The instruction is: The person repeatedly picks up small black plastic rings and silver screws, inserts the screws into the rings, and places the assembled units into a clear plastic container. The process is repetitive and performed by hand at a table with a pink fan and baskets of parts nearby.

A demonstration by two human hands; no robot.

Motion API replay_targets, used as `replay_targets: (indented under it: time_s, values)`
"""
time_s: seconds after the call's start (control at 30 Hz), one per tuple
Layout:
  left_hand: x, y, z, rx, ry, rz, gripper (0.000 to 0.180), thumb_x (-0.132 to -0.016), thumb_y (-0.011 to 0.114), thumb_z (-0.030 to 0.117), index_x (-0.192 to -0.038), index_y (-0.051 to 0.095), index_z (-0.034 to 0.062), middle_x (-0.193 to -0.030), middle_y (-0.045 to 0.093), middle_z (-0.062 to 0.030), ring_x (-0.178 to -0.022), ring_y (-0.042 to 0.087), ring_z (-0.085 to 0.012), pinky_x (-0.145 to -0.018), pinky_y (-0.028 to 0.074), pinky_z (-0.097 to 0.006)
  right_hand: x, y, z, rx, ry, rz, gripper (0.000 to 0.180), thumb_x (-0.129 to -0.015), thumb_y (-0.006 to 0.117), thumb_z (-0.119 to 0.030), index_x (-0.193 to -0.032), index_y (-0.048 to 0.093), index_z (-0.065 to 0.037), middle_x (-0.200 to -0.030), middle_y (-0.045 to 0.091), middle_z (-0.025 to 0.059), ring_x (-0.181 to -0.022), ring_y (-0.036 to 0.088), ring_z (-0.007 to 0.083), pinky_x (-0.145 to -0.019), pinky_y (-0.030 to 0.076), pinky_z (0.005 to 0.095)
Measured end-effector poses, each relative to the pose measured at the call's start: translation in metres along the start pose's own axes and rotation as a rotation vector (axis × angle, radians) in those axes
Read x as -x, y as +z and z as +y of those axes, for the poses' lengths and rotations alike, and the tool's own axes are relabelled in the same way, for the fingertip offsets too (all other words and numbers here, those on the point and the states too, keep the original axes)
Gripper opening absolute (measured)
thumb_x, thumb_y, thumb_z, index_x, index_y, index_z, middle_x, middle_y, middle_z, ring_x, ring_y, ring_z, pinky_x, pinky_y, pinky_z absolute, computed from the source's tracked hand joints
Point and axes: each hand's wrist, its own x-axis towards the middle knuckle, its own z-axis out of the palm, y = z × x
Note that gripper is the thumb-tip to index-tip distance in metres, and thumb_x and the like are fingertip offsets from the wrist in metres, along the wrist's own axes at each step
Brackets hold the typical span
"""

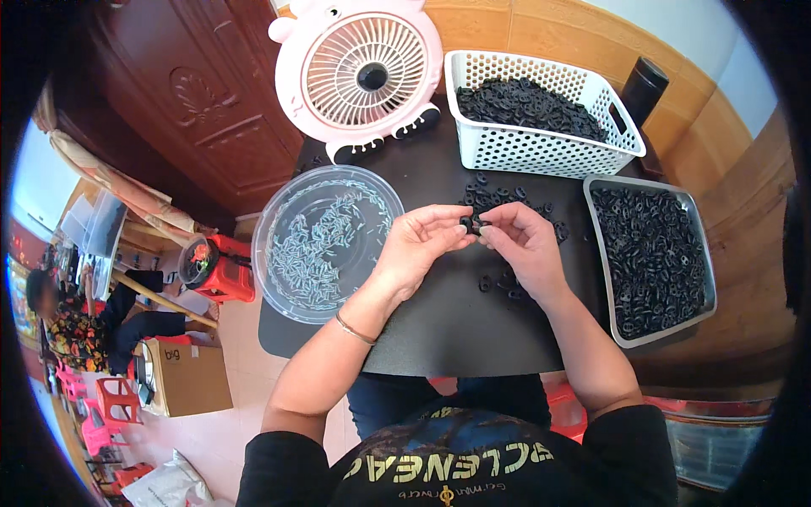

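Over the middle of the dark table, my left hand (422,247) and my right hand (528,249) meet fingertip to fingertip. Between them they pinch a small black plastic part (470,225), mostly covered by the fingers; its exact kind is hard to make out. Just beyond the hands lies a loose pile of similar black parts (484,193), and a few more (512,283) lie beneath the right hand. Left of my left hand stands a round clear tub (269,279) with many small silvery pins in it. A metal tray (711,279) full of black parts with holes is at the right.
A white perforated basket (541,159) of black parts stands at the back, with a dark cylinder (644,89) behind it. A pink fan (291,93) stands at the back left. Off the table at left are a red stool (230,269), a cardboard box (190,380) and a seated person (80,329).
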Motion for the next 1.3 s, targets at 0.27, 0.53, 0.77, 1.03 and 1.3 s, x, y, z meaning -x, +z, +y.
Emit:
replay_targets:
  time_s: [0.27,0.53,0.77,1.03,1.3]
  values:
    - [-0.0007,0.0012,-0.0005,-0.094,0.041,-0.016,0.026,-0.08,0.057,-0.001,-0.106,0.056,-0.0016,-0.087,0.061,-0.0068,-0.077,0.06,-0.0117,-0.072,0.05,-0.021,0.0001,0.0016,-0.0021,0.086,-0.001,0.034,0.013,-0.08,0.057,-0.002,-0.093,0.056,-0.001,-0.085,0.06,0.0041,-0.076,0.058,0.0083,-0.068,0.047,0.021]
    - [0.0003,0.0015,-0.0002,-0.118,0.041,-0.006,0.025,-0.08,0.058,0.0,-0.105,0.057,-0.0007,-0.087,0.061,-0.0065,-0.075,0.059,-0.0108,-0.069,0.05,-0.021,-0.0006,0.0005,-0.0013,0.037,0.028,0.03,0.014,-0.079,0.06,-0.004,-0.092,0.056,-0.002,-0.082,0.061,0.0047,-0.072,0.058,0.0085,-0.064,0.046,0.0207]
    - [0.0002,0.0012,-0.0005,-0.106,0.059,-0.024,0.024,-0.08,0.059,0.003,-0.105,0.058,0.0,-0.087,0.061,-0.0059,-0.075,0.059,-0.01,-0.069,0.048,-0.021,-0.0001,0.0013,-0.0018,-0.006,0.042,0.016,0.012,-0.08,0.059,-0.004,-0.091,0.056,-0.001,-0.082,0.061,0.0055,-0.073,0.059,0.0094,-0.066,0.047,0.0214]
    - [0.0007,0.0032,-0.0001,-0.135,0.07,-0.019,0.023,-0.082,0.056,0.002,-0.105,0.058,0.0004,-0.086,0.062,-0.0051,-0.076,0.059,-0.0093,-0.069,0.048,-0.02,0.0006,0.0036,-0.0006,-0.026,0.015,0.029,0.013,-0.08,0.058,-0.002,-0.093,0.055,-0.001,-0.085,0.061,0.0065,-0.075,0.059,0.0095,-0.067,0.047,0.0215]
    - [0.0005,0.0016,-0.0025,-0.152,0.104,-0.005,0.023,-0.081,0.058,0.003,-0.104,0.058,0.0015,-0.086,0.062,-0.0047,-0.074,0.059,-0.0088,-0.066,0.047,-0.02,0.0012,0.0035,-0.0006,0.01,0.028,0.032,0.014,-0.079,0.059,-0.003,-0.092,0.055,-0.001,-0.085,0.061,0.0061,-0.075,0.058,0.0088,-0.068,0.047,0.0212]
